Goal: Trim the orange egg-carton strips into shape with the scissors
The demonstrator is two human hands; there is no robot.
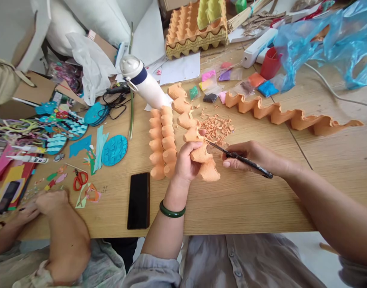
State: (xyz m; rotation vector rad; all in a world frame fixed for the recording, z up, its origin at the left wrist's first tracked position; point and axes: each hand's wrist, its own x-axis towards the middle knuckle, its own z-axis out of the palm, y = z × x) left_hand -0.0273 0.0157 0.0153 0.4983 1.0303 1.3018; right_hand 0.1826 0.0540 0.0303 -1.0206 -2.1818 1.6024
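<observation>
centrally, the wearer's left hand (185, 162) grips a strip of orange egg tray (181, 106) near its lower end, thumb laid across the cups; the strip slants over the wooden table (249, 212), its far end close beside a white bottle (151, 86). the right hand (253, 152) is closed around a slender black tool (255, 167), whose tip meets, or nearly meets, the strip's right edge beside the left thumb; exact contact cannot be told. just beyond the tool lies a scatter of orange shavings (221, 129). to the left of the strip, a double row of orange cups (155, 145) stands near a dark phone (138, 200); to the right, a longer zigzag strip (297, 118) lies apart. upper centre: stacked egg trays (183, 32), with small colored packets (209, 75) nearer the wearer. at far left, a co-worker's hands (53, 202) rest near red-handled scissors (80, 180) and a blue oval piece (114, 150).
</observation>
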